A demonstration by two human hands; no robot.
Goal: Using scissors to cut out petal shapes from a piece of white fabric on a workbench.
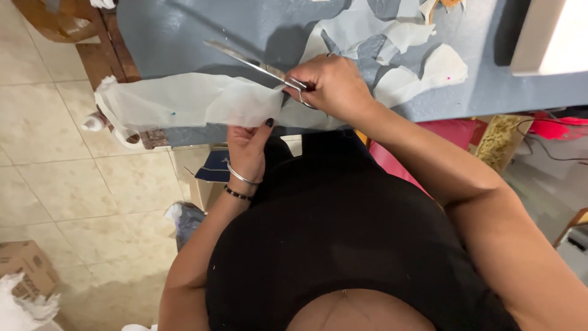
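My right hand (331,83) grips a pair of metal scissors (254,63) whose long blades point left and away over the grey-blue table (184,30). The blades lie along the top edge of a thin white sheet of fabric (184,98) that hangs over the table's near edge. My left hand (246,144) pinches the lower edge of that sheet from below, thumb upward, with bangles on the wrist. The sheet has a small teal dot on it.
Several cut white pieces (416,55) lie on the table to the right. A cardboard box (27,266) stands on the tiled floor at lower left. Red cloth (453,132) and cables show under the table's right side.
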